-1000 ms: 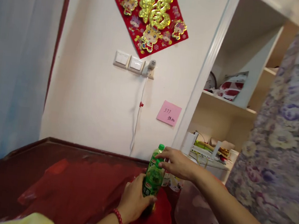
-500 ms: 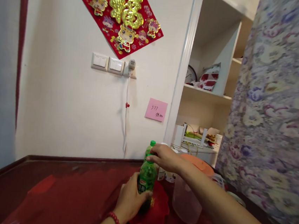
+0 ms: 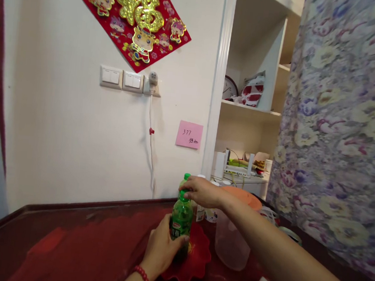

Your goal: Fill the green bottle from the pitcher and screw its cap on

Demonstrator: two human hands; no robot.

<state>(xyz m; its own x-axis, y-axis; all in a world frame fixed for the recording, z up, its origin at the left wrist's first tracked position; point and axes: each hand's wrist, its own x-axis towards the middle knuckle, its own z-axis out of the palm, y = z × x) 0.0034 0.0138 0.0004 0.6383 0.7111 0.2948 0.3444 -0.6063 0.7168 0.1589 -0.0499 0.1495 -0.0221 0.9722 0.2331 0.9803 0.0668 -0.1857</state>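
Note:
A green plastic drink bottle (image 3: 182, 217) with a dark label stands upright, over a red scalloped plate (image 3: 198, 258); its base is partly hidden. My left hand (image 3: 162, 246), with a red bead bracelet at the wrist, is wrapped round the bottle's lower body. At the top, the fingers of my right hand (image 3: 202, 191) close over the green bottle cap (image 3: 184, 196), partly covering it. Whether the cap is loose cannot be seen. Just behind stands a second green bottle (image 3: 182, 184), its cap showing above my right fingers.
Right of the plate is a clear plastic pitcher (image 3: 232, 246) with an orange lid (image 3: 243, 196), partly behind my right forearm. White containers (image 3: 211, 215) stand near the wall. A roll of tape (image 3: 289, 234) lies farther right, by the floral curtain (image 3: 336, 141). The dark red table (image 3: 98, 238) meets the wall.
The view has turned slightly right, so the wall and shelves appear farther left. My left hand keeps its hold on the bottle; my right fingers have shifted slightly at the cap.

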